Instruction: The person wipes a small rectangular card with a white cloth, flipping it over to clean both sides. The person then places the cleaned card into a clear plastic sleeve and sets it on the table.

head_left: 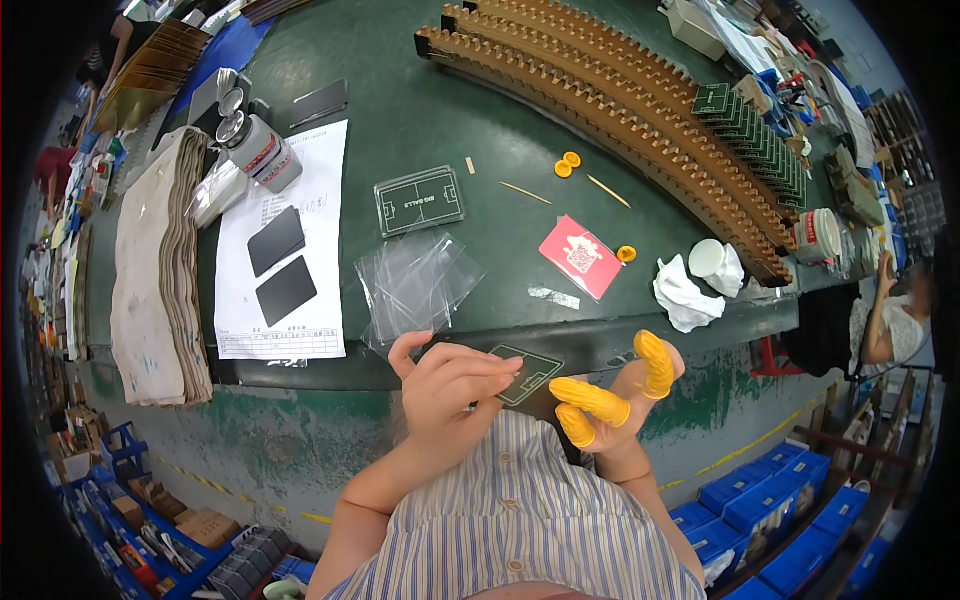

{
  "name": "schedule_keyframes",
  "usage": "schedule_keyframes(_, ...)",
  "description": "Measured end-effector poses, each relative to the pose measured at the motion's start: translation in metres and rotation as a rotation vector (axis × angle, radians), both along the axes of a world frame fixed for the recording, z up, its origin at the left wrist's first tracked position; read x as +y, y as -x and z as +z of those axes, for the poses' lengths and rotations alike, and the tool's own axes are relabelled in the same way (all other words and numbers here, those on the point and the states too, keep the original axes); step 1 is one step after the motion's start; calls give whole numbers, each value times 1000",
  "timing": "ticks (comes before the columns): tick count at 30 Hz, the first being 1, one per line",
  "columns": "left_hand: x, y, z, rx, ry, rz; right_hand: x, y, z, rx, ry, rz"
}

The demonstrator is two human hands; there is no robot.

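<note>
Yellow rubber finger covers are worn on the thumb and two fingers of the right hand (622,392), presumably so that nothing gripped is smudged or slips. A small green card (530,372), printed like a playing pitch, is held between the two hands in front of the chest, just below the table edge (620,340). Its near corner is pinched by the curled fingers of the left hand (452,385), while the right hand is kept partly spread beside the card's far edge; whether the covered fingertips actually touch it cannot be told.

Just beyond the left hand, a loose pile of clear plastic sleeves (415,285) is laid at the table's near edge, within easy reach. Further out past the sleeves a second pitch card in a clear case (419,200) is set flat. To the left of the left hand a white sheet of paper (285,245) is spread, with two dark cards resting on it. Beyond the right hand a red packet (581,256) and a crumpled white cloth (686,296) are lying, and far past them long brown slotted racks (620,110) are lined up, partly filled with upright green cards
</note>
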State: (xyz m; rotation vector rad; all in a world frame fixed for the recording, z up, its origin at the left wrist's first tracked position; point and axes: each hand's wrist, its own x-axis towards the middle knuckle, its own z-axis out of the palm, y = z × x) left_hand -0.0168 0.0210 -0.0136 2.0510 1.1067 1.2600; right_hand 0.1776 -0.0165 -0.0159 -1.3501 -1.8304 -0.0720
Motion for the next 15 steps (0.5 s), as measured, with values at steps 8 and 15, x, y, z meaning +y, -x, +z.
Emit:
schedule_keyframes(8, 0, 0, 0, -6, -2, 3, -1, 0, -3, 7, -4, -3)
schedule_keyframes(15, -1, 1, 1, -22, 22, 14, -3, -3, -3, -9, -2, -61)
